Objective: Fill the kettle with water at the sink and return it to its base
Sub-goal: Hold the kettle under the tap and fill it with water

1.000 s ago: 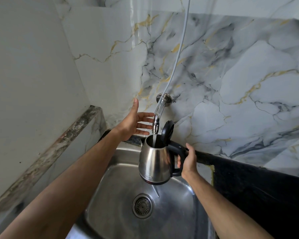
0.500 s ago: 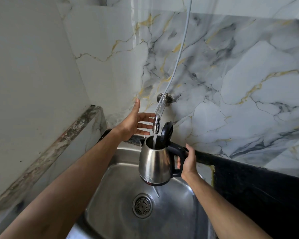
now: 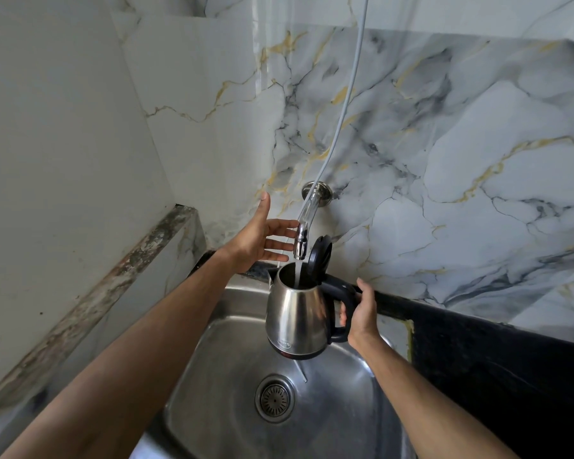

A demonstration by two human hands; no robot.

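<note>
Kettle (image 3: 297,321) under running tap (image 3: 301,241)

One kettle (image 3: 295,318) (lid up), one tap (image 3: 301,241), one sink (image 3: 232,329), two hands

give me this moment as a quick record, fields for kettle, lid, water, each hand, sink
kettle: steel kettle, held upright in the air over the sink, mouth under the tap nozzle
lid: black lid flipped open, standing up at the handle side
water: a thin stream runs from the nozzle into the kettle
right hand: right hand wrapped around the black handle
left hand: left hand open, fingers spread beside the nozzle; contact unclear
sink: steel sink with drain below the kettle
base: not in view
</note>
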